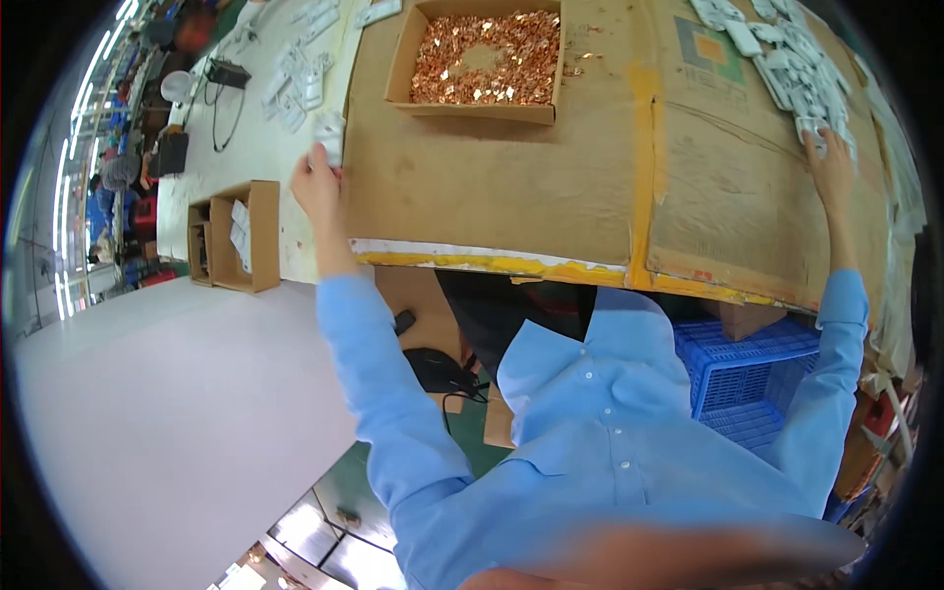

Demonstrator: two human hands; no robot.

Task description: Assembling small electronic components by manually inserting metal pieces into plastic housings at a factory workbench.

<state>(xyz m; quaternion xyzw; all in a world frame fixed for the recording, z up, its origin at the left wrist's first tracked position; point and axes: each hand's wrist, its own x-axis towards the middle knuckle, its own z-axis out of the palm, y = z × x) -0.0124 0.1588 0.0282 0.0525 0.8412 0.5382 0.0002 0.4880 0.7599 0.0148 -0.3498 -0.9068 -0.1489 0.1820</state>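
Observation:
My left hand (319, 187) is closed on a white plastic piece (329, 138) at the left edge of the cardboard-covered table. Several similar white pieces (295, 84) lie just beyond it on the pale table. Far off to the right, my right hand (833, 162) reaches to the near end of a heap of white plastic pieces (796, 64). Its thumb and fingers are closed around one white piece (812, 126) at the edge of that heap. Between the hands, toward the back, stands an open cardboard box (477, 111) filled with small copper-coloured metal parts (482, 59).
A few copper parts (584, 57) lie loose beside the box. At left are a divided cardboard box (264, 236), a black device with a cable (228, 74) and a large white surface (187, 393). A blue plastic crate (752, 379) sits below the table's front edge.

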